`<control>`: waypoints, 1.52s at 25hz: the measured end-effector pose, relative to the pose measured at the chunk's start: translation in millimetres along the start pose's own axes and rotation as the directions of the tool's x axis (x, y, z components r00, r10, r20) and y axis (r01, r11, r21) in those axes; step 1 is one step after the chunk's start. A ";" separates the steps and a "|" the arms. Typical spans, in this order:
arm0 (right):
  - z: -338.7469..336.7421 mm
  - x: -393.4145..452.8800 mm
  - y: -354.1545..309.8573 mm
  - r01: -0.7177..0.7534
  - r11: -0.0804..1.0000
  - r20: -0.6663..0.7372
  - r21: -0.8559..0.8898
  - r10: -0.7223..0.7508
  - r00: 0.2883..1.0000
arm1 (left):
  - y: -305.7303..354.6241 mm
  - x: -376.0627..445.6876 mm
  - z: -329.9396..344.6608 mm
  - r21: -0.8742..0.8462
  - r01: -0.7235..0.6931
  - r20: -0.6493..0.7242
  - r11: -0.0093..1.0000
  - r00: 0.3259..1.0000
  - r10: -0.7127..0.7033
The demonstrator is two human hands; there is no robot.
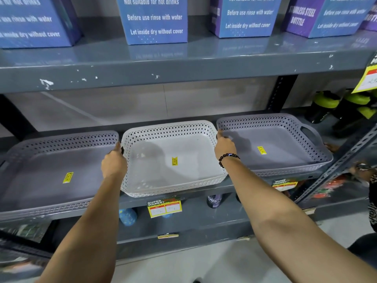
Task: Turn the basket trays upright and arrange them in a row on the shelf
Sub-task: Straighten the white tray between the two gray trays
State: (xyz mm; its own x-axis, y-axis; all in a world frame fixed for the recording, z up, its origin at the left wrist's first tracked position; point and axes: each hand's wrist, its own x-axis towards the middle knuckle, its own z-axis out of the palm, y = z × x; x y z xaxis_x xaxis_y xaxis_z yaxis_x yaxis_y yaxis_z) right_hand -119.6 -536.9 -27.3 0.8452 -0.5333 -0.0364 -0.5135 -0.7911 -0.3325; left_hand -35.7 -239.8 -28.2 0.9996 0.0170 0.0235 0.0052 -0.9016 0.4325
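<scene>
Three basket trays stand upright side by side on the grey shelf (234, 185). A white tray (161, 172) is in the middle, between a grey tray (40, 180) on the left and a grey tray (285, 148) on the right. Each has a yellow sticker on its floor. My left hand (113, 162) grips the white tray's left handle. My right hand (224, 146), with a dark bead bracelet on its wrist, grips the right handle. The white tray's front edge juts slightly past the shelf lip.
Blue boxes (155, 19) stand on the shelf above. Black bottles with green lids (326, 103) sit at the far right. Price tags (164, 207) hang from the shelf lip, with bottles on the level below. Another person's hand (363, 170) is at the right edge.
</scene>
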 end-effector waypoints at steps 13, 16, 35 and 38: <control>7.3 5.6 9.0 0.026 1.000 -0.047 0.006 -0.026 0.999 | 1.7 -1.6 -5.3 0.022 -0.022 0.010 1.000 1.000 0.022; 9.5 7.9 6.6 0.041 0.999 -0.052 -0.018 -0.042 0.998 | 0.5 -1.7 -7.2 0.030 -0.028 0.016 0.999 0.999 0.028; 5.9 2.1 4.5 0.045 0.999 -0.061 -0.002 -0.045 0.997 | -5.4 3.7 -3.1 0.094 -0.109 0.032 0.990 0.994 0.106; 4.6 1.5 3.6 0.056 0.998 -0.059 -0.006 -0.056 0.997 | -5.3 3.5 -3.0 0.100 -0.113 0.029 0.989 0.993 0.110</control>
State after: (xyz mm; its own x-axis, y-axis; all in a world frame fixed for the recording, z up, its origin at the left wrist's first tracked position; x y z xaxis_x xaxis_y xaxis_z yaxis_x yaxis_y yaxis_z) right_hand -119.5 -539.1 -32.9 0.8624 -0.5049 0.0375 -0.4665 -0.8212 -0.3285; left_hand -32.3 -233.7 -27.7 0.9944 -0.0952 0.0449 -0.1048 -0.9364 0.3348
